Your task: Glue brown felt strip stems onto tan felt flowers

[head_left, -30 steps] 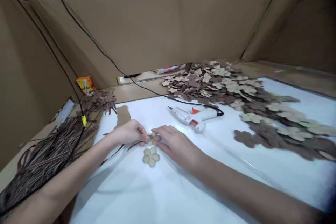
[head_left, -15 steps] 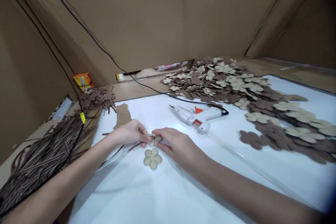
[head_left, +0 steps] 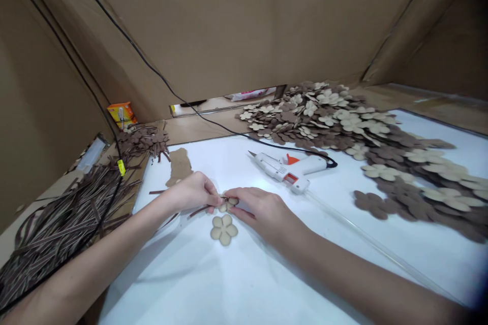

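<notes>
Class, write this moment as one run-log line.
left hand: pinching strip at flower | right hand: holding flower | second flower: lying nearer camera | glue gun: lying on board

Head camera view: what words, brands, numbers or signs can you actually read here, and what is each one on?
None can be read with certainty.
Small orange-and-yellow box: printing too small to read.
White plastic packet with pinkish-red print: partly hidden, too blurred to read.
Small bright-yellow rectangular tag: dark marks, too small to make out.
White plastic glue gun with orange trigger: no lettering discernible.
</notes>
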Motion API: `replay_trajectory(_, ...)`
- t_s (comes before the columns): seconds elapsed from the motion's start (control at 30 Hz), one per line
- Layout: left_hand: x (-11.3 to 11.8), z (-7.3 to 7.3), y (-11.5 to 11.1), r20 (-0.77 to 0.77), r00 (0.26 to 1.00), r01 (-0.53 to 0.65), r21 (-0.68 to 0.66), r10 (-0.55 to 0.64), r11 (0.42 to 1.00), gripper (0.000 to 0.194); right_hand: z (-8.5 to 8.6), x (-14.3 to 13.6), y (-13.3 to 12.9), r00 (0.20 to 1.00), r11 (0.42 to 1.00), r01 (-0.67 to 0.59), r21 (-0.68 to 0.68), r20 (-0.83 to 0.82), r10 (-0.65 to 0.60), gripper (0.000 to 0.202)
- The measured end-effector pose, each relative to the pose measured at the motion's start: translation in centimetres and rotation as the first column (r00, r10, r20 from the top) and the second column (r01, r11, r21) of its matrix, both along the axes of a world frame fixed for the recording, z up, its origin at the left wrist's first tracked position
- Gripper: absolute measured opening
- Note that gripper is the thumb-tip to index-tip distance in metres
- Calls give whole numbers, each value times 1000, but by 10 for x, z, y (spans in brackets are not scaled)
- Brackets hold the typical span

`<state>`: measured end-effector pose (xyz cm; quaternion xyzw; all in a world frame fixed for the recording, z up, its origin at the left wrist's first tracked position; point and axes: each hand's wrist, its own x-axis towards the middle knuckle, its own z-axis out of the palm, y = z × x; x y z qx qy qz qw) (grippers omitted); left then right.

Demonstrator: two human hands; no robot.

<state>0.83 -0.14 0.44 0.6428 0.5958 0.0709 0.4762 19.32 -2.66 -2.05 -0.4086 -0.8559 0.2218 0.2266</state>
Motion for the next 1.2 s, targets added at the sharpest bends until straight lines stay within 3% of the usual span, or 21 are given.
replay_trajectory(0.13,3,4,-2,-43,999,-6,12,7,1000,19,3,-1,-1,1000,1000,8,-23,23,-7,19)
replay_trajectory(0.33,4,8,-3,-23,1000,-2,-9,2,1000,18,0,1,0,999,998,-36,58,14,35,18)
replay_trajectory(0.8,5,4,-2,-52,999,-1,44,3,999,19,-1,2,2,997,994,-55,98,56,50,24)
replay_trajectory(0.93,5,5,-2,-46,999,-19,24,20,1000,18,-2,4,2,996,996,-42,83,78,35,26)
replay_trajectory(1.07,5,4,-3,-53,998,-22,17,23,1000,19,-1,5,4,995,992,-103,74,5,103,24)
replay_trajectory(1.2,4,2,-3,-60,998,-9,27,11,1000,21,5,3,10,996,997,-57,-45,-66,54,18)
